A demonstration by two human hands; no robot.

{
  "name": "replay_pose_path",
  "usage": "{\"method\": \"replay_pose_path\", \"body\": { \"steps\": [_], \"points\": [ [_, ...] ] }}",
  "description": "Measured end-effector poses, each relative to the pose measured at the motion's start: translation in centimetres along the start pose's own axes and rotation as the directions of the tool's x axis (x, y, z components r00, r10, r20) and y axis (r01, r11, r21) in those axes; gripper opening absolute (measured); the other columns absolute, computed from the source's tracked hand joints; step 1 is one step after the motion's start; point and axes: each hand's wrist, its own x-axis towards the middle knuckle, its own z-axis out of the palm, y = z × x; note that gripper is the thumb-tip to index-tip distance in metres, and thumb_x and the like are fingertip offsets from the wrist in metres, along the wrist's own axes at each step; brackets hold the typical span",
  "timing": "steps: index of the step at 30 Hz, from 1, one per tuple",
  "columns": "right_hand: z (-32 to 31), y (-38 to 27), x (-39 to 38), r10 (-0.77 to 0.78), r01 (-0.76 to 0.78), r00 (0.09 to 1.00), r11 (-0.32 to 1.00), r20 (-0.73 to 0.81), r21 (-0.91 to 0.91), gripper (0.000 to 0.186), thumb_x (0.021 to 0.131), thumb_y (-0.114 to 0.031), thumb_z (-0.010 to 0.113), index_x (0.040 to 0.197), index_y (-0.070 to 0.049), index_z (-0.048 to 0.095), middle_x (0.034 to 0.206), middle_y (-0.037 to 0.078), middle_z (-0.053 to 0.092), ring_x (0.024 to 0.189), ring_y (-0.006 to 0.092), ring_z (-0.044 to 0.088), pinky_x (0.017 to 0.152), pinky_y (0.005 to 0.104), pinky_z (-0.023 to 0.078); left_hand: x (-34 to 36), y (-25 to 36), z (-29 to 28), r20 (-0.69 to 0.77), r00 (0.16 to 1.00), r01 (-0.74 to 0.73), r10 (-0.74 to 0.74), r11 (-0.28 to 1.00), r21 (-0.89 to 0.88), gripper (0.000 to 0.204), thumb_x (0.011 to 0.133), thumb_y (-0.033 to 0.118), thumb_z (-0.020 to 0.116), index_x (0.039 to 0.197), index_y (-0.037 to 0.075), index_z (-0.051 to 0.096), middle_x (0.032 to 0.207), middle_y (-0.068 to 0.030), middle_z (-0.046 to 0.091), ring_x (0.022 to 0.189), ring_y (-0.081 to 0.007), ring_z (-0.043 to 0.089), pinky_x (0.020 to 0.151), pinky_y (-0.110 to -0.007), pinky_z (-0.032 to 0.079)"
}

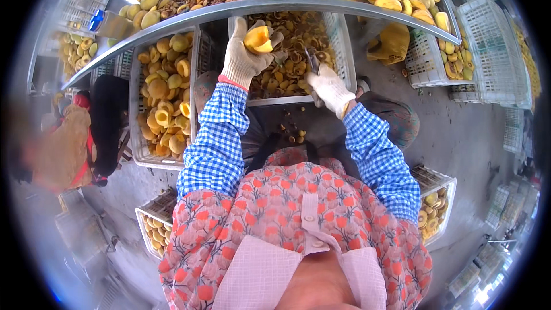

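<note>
Over a crate (342,51) of brown-yellow pits and scraps, my left hand (242,62), in a cream knit glove, grips a cut yellow peach (258,40). Its hollowed, notched side faces right. My right hand (333,89), gloved in white, closes around a slim dark metal hand tool (311,60). The tool points up and toward the peach, apart from it; its exact kind is unclear. Just left of my left forearm stands a crate (136,123) full of hollowed peach halves.
Ahead runs a metal-edged table (258,7) heaped with peaches, halves and scraps. White crates (488,46) stand at the right, and a yellow bag (390,43) lies under the table edge. Behind at the left sits another person (63,143). Smaller crates (442,218) flank me.
</note>
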Motion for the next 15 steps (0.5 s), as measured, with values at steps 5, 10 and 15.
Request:
{"method": "replay_pose_path", "body": {
  "steps": [5,10,15],
  "points": [
    [-0.8,-4.1,-3.2,-0.034,0.032,0.999,0.939,-0.002,0.343,0.020,0.092,-0.025,0.056,0.086,-0.009,0.045,0.058,-0.001,0.046,0.042,0.0101,0.043,0.039,0.0255,0.037,-5.8,5.6,-3.8,0.183,0.932,-0.357,0.313,0.880,0.313,0.043,0.097,0.013,0.053,0.136,-0.002,0.044,0.122,-0.0195,0.059,0.116,-0.0342,0.059,0.097,-0.051,0.051],
    [-2.8,-3.8,-4.7,0.007,-0.017,1.000,0.896,0.024,0.444,0.021,0.092,-0.024,0.058,0.091,-0.009,0.043,0.060,-0.002,0.043,0.042,0.0088,0.038,0.038,0.0253,0.034,-13.8,14.4,-6.3,0.028,0.547,0.165,0.837,-0.140,0.976,0.060,0.089,0.035,0.066,0.140,0.010,0.049,0.135,-0.0185,0.054,0.116,-0.0291,0.059,0.100,-0.040,0.048],
    [-2.4,-5.4,-3.7,-0.157,0.100,0.981,0.913,0.113,0.396,0.022,0.093,-0.022,0.056,0.100,-0.004,0.046,0.064,0.003,0.051,0.042,0.0129,0.049,0.042,0.0283,0.041,-3.4,10.5,6.4,0.400,0.726,-0.098,0.559,-0.492,0.865,0.064,0.090,0.050,0.060,0.143,0.017,0.049,0.134,-0.0155,0.059,0.123,-0.0293,0.056,0.107,-0.043,0.040]
  ]
}}
